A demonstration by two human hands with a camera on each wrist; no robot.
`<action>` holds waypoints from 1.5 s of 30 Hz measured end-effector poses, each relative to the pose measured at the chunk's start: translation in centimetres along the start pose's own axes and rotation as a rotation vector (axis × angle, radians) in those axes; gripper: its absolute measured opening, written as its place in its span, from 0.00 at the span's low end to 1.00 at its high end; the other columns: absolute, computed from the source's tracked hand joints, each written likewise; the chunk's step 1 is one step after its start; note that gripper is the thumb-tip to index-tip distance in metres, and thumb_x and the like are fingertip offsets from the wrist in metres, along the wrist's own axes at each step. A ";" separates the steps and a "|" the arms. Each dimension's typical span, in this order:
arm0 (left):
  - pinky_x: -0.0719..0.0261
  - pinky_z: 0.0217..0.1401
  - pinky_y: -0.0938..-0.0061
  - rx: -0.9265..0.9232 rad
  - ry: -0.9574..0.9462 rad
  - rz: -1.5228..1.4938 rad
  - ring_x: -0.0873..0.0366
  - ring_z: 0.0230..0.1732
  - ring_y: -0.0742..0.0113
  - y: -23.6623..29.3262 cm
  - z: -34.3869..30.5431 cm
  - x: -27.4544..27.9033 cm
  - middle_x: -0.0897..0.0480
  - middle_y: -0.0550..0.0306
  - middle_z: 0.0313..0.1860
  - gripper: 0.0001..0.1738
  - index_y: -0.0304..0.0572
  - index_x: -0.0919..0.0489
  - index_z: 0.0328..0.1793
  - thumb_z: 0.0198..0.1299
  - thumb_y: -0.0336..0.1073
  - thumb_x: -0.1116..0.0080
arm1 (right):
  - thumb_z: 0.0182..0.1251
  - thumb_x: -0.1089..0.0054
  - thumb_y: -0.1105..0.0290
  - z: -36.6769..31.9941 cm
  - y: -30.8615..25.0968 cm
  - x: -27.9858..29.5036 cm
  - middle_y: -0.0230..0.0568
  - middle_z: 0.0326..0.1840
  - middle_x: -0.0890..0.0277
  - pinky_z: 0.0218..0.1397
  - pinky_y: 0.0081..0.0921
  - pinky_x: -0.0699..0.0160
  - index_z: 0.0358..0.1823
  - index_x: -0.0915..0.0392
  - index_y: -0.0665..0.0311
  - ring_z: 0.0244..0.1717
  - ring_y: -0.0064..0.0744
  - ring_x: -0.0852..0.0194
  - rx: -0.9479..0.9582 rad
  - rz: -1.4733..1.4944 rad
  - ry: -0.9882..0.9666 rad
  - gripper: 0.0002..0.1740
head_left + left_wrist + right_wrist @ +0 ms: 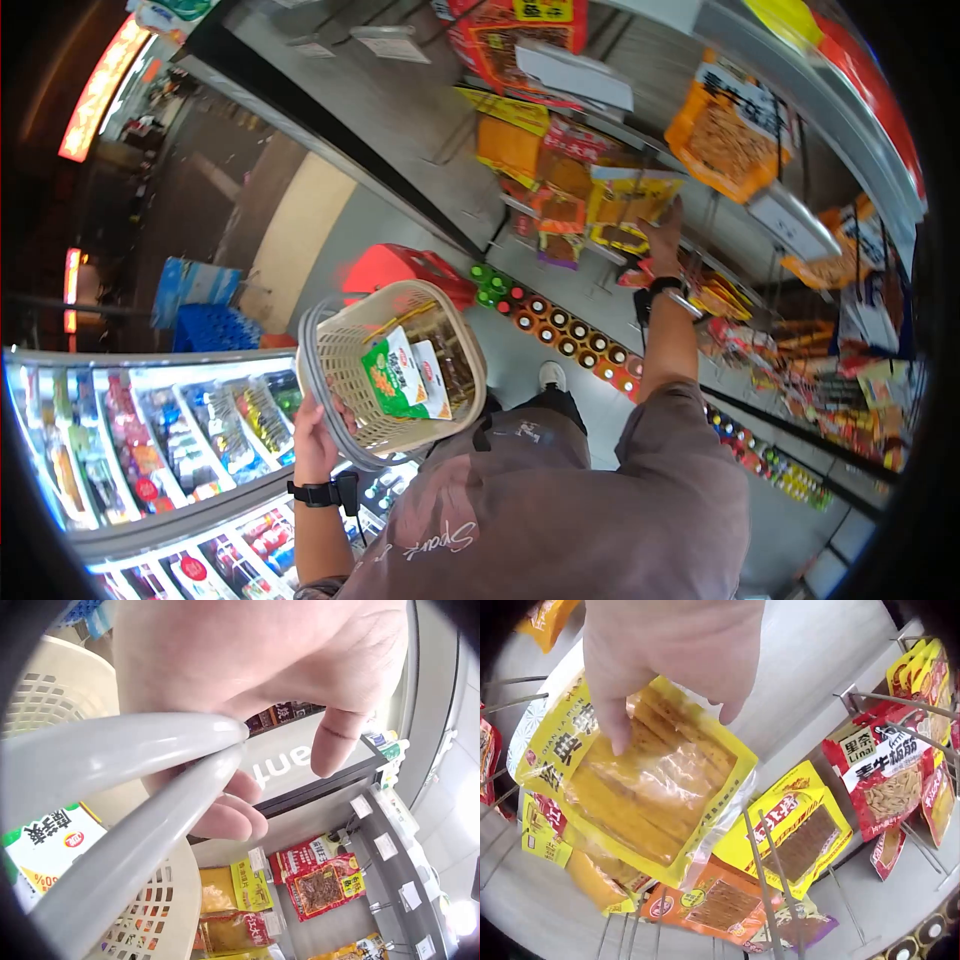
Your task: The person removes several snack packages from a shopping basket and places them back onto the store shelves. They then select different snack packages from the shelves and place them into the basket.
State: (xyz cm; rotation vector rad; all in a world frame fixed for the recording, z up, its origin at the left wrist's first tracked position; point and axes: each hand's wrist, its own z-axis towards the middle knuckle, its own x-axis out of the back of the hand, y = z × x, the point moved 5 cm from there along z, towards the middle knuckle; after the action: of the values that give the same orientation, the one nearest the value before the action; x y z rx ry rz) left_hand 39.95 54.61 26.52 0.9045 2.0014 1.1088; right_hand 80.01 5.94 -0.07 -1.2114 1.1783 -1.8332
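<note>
While my left hand (315, 440) grips a beige plastic basket's handles (127, 750), my right hand (675, 645) seemingly pinches a yellow snack packet (641, 799); slide it straight off.

Lit drinks cooler (150, 440), grey floor (515, 365), red stool (400, 268).

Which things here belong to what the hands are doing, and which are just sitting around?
In hand: right hand gripping the yellow snack packet; left hand holding the basket handles; basket; green packet inside it.
Just about: red packet on its hook; bottles along the floor; drinks chiller.
</note>
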 end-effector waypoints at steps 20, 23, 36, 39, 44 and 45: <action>0.27 0.33 0.71 0.023 0.009 -0.076 0.28 0.31 0.66 -0.8 1.1 -2.0 0.26 0.58 0.33 0.30 0.36 0.36 0.64 0.58 0.41 0.47 | 0.51 0.27 0.72 -10.3 -5.4 2.0 0.38 0.44 0.18 0.48 0.24 0.24 0.47 0.23 0.69 0.42 0.27 0.21 -0.242 0.414 -0.342 0.22; 0.25 0.36 0.68 0.037 -0.025 -0.103 0.26 0.33 0.64 -1.2 2.4 -1.4 0.25 0.57 0.34 0.29 0.37 0.37 0.65 0.59 0.41 0.48 | 0.53 0.31 0.78 -14.5 -7.9 2.3 0.39 0.48 0.20 0.52 0.29 0.23 0.54 0.29 0.69 0.47 0.31 0.21 -0.335 0.554 -0.527 0.25; 0.21 0.44 0.65 0.145 -0.381 -0.172 0.23 0.39 0.61 -2.3 11.6 3.5 0.25 0.55 0.37 0.28 0.39 0.38 0.64 0.58 0.37 0.48 | 0.57 0.37 0.77 -28.1 -18.0 1.0 0.42 0.50 0.21 0.52 0.29 0.21 0.57 0.30 0.69 0.47 0.32 0.20 -0.642 0.668 -0.524 0.25; 0.23 0.46 0.65 0.180 -0.469 -0.180 0.23 0.41 0.62 -1.8 13.1 4.6 0.25 0.56 0.39 0.28 0.40 0.38 0.64 0.58 0.39 0.47 | 0.58 0.38 0.76 -30.9 -22.2 -3.5 0.41 0.51 0.22 0.53 0.29 0.21 0.59 0.33 0.68 0.48 0.32 0.20 -0.700 0.714 -0.518 0.26; 0.24 0.46 0.67 0.213 -0.609 -0.195 0.25 0.41 0.65 -1.3 14.6 6.7 0.26 0.56 0.41 0.27 0.41 0.38 0.63 0.58 0.38 0.48 | 0.61 0.35 0.71 -33.9 -28.9 -14.3 0.41 0.52 0.23 0.56 0.30 0.25 0.58 0.31 0.69 0.51 0.32 0.23 -0.650 0.530 -0.730 0.25; 0.23 0.45 0.67 0.208 -0.616 -0.199 0.24 0.41 0.65 -1.2 14.8 7.1 0.26 0.56 0.41 0.26 0.42 0.38 0.63 0.59 0.36 0.49 | 0.61 0.34 0.70 -34.3 -29.5 -16.6 0.42 0.53 0.23 0.56 0.30 0.25 0.58 0.30 0.70 0.51 0.32 0.24 -0.625 0.500 -0.780 0.25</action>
State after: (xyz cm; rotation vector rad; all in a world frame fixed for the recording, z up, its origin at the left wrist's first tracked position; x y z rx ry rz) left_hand 47.77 66.12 17.77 0.9796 1.6530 0.4372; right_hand 53.47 43.21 15.11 -1.5644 1.4195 -0.5208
